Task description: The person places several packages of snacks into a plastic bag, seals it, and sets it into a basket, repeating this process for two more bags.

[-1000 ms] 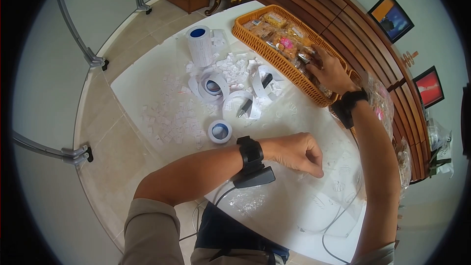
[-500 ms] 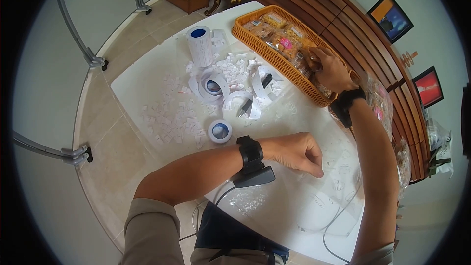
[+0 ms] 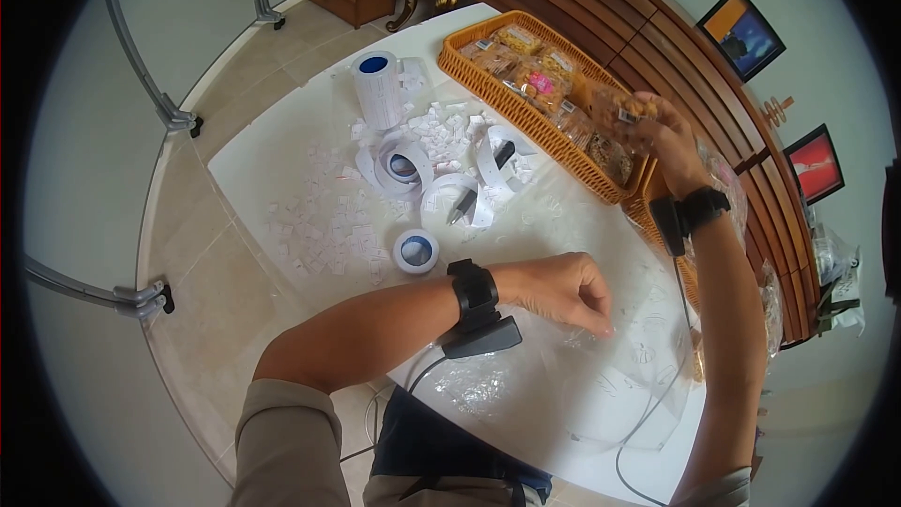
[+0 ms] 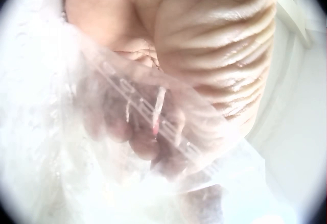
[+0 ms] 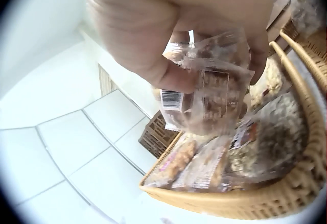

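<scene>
— What does the right hand (image 3: 668, 136) have?

— Its grip is clamped on a clear snack packet (image 5: 207, 93) with a barcode label, thumb one side and fingers the other, held up above the wicker basket (image 3: 488, 84). More wrapped snacks (image 3: 526, 61) lie in that basket at the far side of the counter (image 3: 282, 155).

— And the left hand (image 3: 561, 289)?

— Fingers curled, pinching a clear plastic bag (image 4: 153, 132) down on the counter near the person. The wrist view is washed out, but it looks like a zip-strip edge between the fingertips.

— What lies round about?

— Left of the basket, label rolls (image 3: 415, 251), one standing tall (image 3: 377, 86), and small white stickers (image 3: 324, 221) scattered over the counter. A cable (image 3: 648, 413) runs across the near edge.
</scene>
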Tool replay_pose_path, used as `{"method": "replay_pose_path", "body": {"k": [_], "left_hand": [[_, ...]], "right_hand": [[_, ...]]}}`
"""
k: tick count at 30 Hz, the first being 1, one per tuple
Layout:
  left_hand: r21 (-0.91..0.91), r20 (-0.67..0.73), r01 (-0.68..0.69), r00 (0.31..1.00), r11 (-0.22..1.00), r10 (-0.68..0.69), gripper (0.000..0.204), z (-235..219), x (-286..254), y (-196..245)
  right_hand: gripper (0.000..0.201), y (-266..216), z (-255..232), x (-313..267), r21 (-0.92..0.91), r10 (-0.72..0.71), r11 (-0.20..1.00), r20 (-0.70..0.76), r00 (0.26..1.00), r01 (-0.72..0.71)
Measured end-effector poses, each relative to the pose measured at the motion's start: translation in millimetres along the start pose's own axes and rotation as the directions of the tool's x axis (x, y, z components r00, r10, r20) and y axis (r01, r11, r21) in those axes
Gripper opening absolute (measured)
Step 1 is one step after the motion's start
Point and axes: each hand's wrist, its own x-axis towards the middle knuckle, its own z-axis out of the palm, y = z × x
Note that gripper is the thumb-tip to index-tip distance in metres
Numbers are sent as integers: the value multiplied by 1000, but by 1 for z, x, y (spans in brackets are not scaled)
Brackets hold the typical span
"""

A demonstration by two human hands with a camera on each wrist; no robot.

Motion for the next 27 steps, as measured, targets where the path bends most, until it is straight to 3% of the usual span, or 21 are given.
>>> {"method": "replay_pose_path", "body": {"k": [6,9,12,15,18,21,23,24,27], "left_hand": [[7,9,4,1000,1000,-4,18,0,1,-2],[4,3,-14,1000,1000,14,18,0,1,-3],[9,9,-15,1000,1000,15,18,0,1,-3],[4,14,-6,1000,1000,5,18,0,1,-3],[7,13,6,1000,1000,-6,19,0,0,0],[18,19,4,1000,1000,-4,19,-1,0,0],[22,21,3,1000,1000,-4,19,-1,0,0],[23,20,6,1000,1000,-7,19,-1,0,1],[19,22,10,1000,1000,-10,19,0,0,1]], "right_hand": [[51,18,-12,-9,257,79,965,-104,991,-50],[51,29,-17,-13,389,82,920,-99,992,-37],[53,43,-25,-15,394,128,913,-38,991,-103],[58,39,-27,-19,266,143,954,-9,990,-136],[65,28,-17,-24,244,70,969,-99,993,-44],[68,22,-16,-20,-81,51,995,-141,989,-63],[72,24,-12,-19,-199,-54,980,-158,986,22],[74,25,-11,-18,-258,-107,964,-161,981,63],[76,17,-11,-16,-482,-104,876,-172,980,9]]}}
